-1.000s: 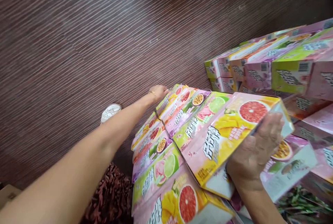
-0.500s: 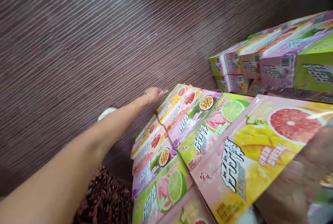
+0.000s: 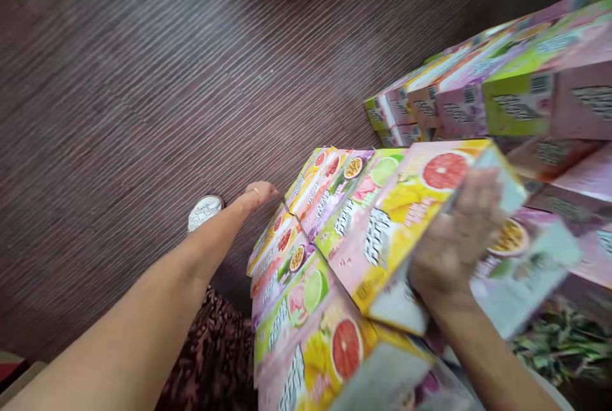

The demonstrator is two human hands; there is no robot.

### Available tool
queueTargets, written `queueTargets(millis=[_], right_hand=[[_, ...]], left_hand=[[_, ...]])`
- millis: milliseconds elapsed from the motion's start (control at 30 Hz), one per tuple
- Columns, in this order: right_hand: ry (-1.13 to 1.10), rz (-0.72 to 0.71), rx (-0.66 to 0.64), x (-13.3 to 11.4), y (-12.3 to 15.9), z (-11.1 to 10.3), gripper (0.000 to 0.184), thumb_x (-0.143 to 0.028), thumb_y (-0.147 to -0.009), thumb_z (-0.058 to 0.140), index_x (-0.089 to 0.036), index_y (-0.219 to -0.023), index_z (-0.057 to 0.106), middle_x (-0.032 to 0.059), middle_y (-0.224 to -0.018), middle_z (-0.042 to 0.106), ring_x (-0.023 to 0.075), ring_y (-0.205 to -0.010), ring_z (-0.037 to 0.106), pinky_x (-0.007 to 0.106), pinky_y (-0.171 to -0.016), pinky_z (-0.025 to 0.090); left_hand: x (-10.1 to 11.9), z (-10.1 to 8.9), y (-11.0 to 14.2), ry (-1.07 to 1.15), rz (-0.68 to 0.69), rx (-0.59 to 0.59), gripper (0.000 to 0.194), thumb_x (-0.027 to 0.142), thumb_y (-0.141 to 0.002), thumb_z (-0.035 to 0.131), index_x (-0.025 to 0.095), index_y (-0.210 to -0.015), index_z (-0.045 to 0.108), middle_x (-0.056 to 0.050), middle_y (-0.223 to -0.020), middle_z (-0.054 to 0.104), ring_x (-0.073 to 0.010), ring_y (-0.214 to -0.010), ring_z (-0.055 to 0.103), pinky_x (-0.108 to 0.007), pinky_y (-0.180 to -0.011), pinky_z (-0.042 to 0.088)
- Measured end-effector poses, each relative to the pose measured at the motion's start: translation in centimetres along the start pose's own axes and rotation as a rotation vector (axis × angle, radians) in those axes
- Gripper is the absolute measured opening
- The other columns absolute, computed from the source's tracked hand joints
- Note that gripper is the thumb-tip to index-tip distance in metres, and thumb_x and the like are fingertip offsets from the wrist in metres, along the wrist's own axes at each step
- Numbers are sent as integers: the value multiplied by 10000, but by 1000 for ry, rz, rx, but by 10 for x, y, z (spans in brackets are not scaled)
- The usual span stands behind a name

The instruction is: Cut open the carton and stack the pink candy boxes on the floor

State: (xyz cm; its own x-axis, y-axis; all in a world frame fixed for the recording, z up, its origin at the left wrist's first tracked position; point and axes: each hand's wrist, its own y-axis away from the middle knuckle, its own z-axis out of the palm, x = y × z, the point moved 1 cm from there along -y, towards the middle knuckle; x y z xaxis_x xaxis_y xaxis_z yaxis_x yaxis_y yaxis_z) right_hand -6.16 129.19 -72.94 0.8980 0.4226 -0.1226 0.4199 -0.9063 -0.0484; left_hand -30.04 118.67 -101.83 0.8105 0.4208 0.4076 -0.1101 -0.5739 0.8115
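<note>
Two rows of colourful fruit-printed boxes stand side by side in a stack. The end box, a pink-and-yellow mango grapefruit box [image 3: 406,207], tops the right row. My right hand [image 3: 454,232] presses flat against the side of that box, fingers stretched out and wrapped around nothing. At the far end of the stack, beside a green-and-yellow box [image 3: 310,175], is my left hand [image 3: 262,192]; its fingers are mostly hidden and blurred. Lime guava boxes [image 3: 299,299] and passion fruit boxes [image 3: 287,271] fill the middle of the rows. A second mango grapefruit box [image 3: 329,353] ends the left row.
Another stack of similar boxes [image 3: 461,105] stands at the right. A passion fruit box [image 3: 519,271] lies behind my right hand, near green leafy material [image 3: 564,341]. Dark striped flooring [image 3: 143,111] spreads to the left, with a white shoe [image 3: 204,211] on it.
My right hand has moved up and inward, now fully visible against the end mango grapefruit box. That box appears lower and farther from me. My left hand remains at the far end.
</note>
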Motion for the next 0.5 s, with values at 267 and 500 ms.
queueTargets(millis=[267,500], right_hand=[[-97,64,41,-20,11,-62,570,-359,-956,284,-149,-1483,226,146,-1535,211,281,-1422,186,590,-1113,193],[-290,31,156,-97,190,-111,487,-196,-941,360,-131,-1423,327,168,-1356,469,244,-1355,328,528,-1103,289]], left_hand=[[-24,-52,236,45,-152,148,427,445,-911,275,170,-732,547,-68,-737,621,-161,-676,531,-238,-594,320],[41,-11,425,343,-199,300,438,524,-885,279,179,-671,442,-6,-595,498,-133,-575,439,-232,-569,297]])
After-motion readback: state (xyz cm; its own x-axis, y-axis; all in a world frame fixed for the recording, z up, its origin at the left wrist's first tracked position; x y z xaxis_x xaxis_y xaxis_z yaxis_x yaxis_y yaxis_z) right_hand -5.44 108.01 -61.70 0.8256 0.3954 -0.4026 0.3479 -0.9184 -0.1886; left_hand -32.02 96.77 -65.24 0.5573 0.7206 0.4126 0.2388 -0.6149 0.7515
